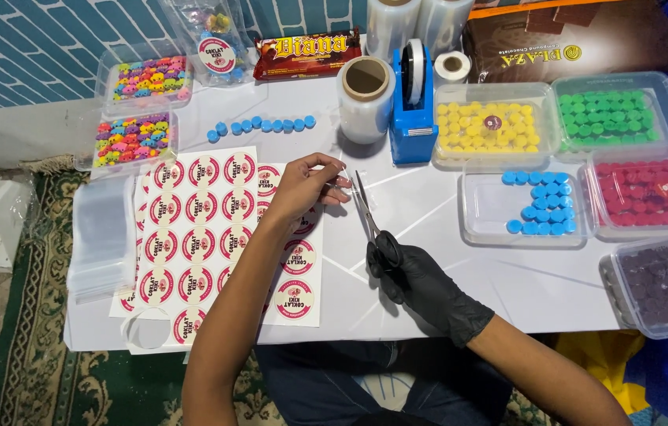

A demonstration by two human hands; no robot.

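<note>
My bare left hand (302, 188) pinches a small piece of clear tape or plastic (342, 179) above the white table (429, 260). My right hand (405, 272), in a black glove, holds scissors (364, 207) whose blades point up at that clear piece. Under my left forearm lie sheets of round red-and-white stickers (192, 237). A row of blue round candies (263, 125) lies on the table beyond the stickers.
A blue tape dispenser (413, 110) and a clear film roll (364, 99) stand behind my hands. Clear tubs hold yellow (492, 126), green (606, 110), blue (543, 209), red (649, 193) and purple (665, 284) candies at right. Multicoloured candy boxes (135, 134) and clear bags (101, 237) sit left.
</note>
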